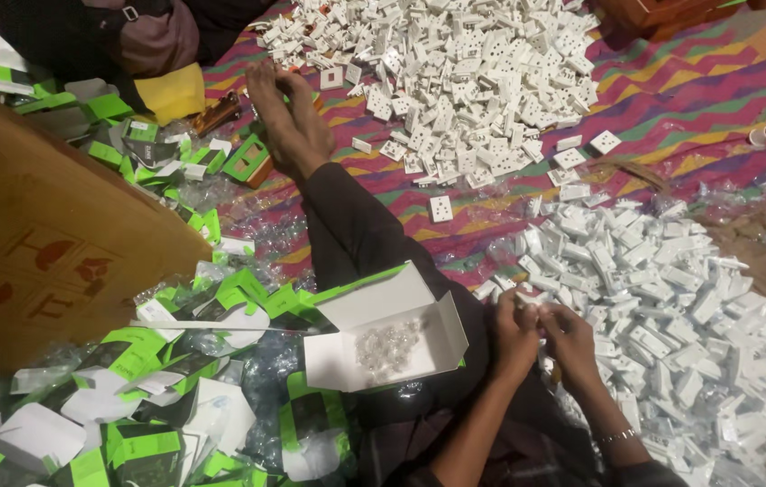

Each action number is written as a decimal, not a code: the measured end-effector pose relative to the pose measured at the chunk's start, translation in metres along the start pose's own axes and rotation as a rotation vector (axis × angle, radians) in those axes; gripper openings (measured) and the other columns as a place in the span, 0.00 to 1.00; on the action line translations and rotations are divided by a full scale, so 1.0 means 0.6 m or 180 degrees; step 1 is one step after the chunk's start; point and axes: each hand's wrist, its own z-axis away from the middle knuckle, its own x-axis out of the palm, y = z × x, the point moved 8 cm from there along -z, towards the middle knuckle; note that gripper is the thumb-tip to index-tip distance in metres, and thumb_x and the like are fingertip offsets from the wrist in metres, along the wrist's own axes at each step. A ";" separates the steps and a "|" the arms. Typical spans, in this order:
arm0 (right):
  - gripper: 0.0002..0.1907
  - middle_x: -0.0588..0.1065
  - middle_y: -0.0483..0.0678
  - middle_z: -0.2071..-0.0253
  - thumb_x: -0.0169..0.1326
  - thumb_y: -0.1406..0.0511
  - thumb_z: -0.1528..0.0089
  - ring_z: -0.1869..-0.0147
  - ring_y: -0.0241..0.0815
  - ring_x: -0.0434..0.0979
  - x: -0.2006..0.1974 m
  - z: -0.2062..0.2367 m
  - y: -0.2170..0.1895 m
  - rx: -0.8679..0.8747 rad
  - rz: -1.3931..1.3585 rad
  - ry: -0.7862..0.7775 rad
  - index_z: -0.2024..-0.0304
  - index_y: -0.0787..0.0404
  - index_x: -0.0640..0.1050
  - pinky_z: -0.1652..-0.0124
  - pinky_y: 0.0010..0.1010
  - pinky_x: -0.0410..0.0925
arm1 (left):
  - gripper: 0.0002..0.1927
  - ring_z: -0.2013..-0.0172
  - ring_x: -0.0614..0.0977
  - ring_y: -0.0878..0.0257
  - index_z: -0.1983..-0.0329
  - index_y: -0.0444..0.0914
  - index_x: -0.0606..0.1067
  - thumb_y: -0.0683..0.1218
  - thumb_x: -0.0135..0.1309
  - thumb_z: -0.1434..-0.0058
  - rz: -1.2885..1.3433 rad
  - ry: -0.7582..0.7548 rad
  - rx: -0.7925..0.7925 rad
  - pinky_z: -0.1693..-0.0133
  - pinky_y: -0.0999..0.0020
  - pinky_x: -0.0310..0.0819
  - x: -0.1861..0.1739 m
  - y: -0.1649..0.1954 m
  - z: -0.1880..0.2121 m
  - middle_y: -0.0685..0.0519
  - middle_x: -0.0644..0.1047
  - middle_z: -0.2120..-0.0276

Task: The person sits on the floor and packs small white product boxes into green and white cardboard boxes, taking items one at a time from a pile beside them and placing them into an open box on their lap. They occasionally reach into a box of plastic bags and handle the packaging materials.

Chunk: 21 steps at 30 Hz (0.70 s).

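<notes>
I sit on the floor with one leg stretched out. Both hands meet over my lap, fingertips pinched together. My left hand (513, 335) and my right hand (570, 341) hold a small white part (529, 309) between them; its exact shape is hidden by the fingers. Just left of my hands, an open white carton (383, 335) rests on my thigh and holds several tiny clear pieces. A heap of white plastic socket parts (671, 298) lies right beside my right hand.
A second big pile of white socket faces (482, 81) lies far ahead on the striped mat (671, 108). Green-and-white flat boxes (130, 397) and clear plastic wrappers cover the floor at left. A brown cardboard box (31, 243) stands at left. My bare foot (288, 122) points away.
</notes>
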 end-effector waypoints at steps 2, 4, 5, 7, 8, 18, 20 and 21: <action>0.12 0.75 0.44 0.71 0.53 0.60 0.34 0.75 0.29 0.64 0.056 0.077 -0.171 0.0575 -0.0587 0.0165 0.55 0.62 0.79 0.76 0.24 0.56 | 0.20 0.62 0.76 0.66 0.44 0.33 0.70 0.46 0.59 0.35 0.0793 -0.0422 -0.0601 0.62 0.72 0.74 -0.038 0.196 -0.013 0.53 0.75 0.62; 0.13 0.75 0.44 0.70 0.54 0.61 0.33 0.76 0.30 0.63 0.061 0.091 -0.223 0.0626 -0.0842 0.0208 0.56 0.66 0.80 0.76 0.25 0.57 | 0.20 0.64 0.76 0.66 0.48 0.33 0.70 0.47 0.62 0.37 0.0883 -0.0441 -0.0824 0.65 0.70 0.71 -0.051 0.248 -0.018 0.53 0.75 0.64; 0.14 0.74 0.44 0.70 0.54 0.62 0.33 0.76 0.30 0.63 0.059 0.090 -0.238 0.0637 -0.0960 0.0218 0.56 0.68 0.80 0.77 0.25 0.57 | 0.21 0.65 0.75 0.66 0.50 0.33 0.70 0.48 0.63 0.38 0.0938 -0.0441 -0.0920 0.66 0.68 0.70 -0.051 0.258 -0.020 0.52 0.75 0.64; 0.14 0.73 0.43 0.73 0.55 0.62 0.33 0.77 0.30 0.62 0.052 0.093 -0.274 0.0583 -0.0877 0.0222 0.55 0.68 0.81 0.77 0.25 0.57 | 0.19 0.62 0.78 0.66 0.53 0.32 0.73 0.49 0.65 0.38 0.0804 -0.0444 -0.0784 0.60 0.70 0.74 -0.057 0.286 -0.025 0.51 0.78 0.61; 0.14 0.72 0.42 0.74 0.55 0.62 0.34 0.78 0.30 0.62 0.050 0.098 -0.296 0.0560 -0.0842 0.0235 0.54 0.67 0.81 0.77 0.25 0.57 | 0.19 0.60 0.80 0.66 0.55 0.31 0.75 0.50 0.65 0.38 0.0732 -0.0455 -0.0722 0.57 0.70 0.75 -0.059 0.302 -0.027 0.50 0.80 0.60; 0.14 0.69 0.41 0.75 0.56 0.62 0.32 0.76 0.30 0.62 0.037 0.113 -0.492 0.0344 -0.0617 0.0857 0.59 0.70 0.80 0.76 0.25 0.57 | 0.18 0.57 0.83 0.59 0.46 0.34 0.78 0.48 0.56 0.35 -0.0406 -0.0886 -0.0619 0.54 0.65 0.75 -0.031 0.433 -0.074 0.44 0.82 0.57; 0.13 0.72 0.41 0.73 0.57 0.62 0.33 0.75 0.29 0.64 0.035 0.097 -0.508 0.0265 -0.0761 0.0877 0.60 0.70 0.78 0.75 0.23 0.59 | 0.18 0.58 0.83 0.56 0.44 0.36 0.78 0.47 0.52 0.34 -0.0395 -0.0960 -0.0685 0.54 0.63 0.75 -0.020 0.448 -0.075 0.44 0.82 0.57; 0.13 0.71 0.41 0.73 0.55 0.62 0.32 0.75 0.29 0.64 0.036 0.091 -0.518 0.0201 -0.0726 0.0840 0.61 0.69 0.77 0.75 0.24 0.60 | 0.17 0.56 0.83 0.56 0.44 0.36 0.77 0.47 0.51 0.33 -0.0381 -0.0940 -0.0557 0.52 0.62 0.75 -0.018 0.465 -0.081 0.43 0.82 0.56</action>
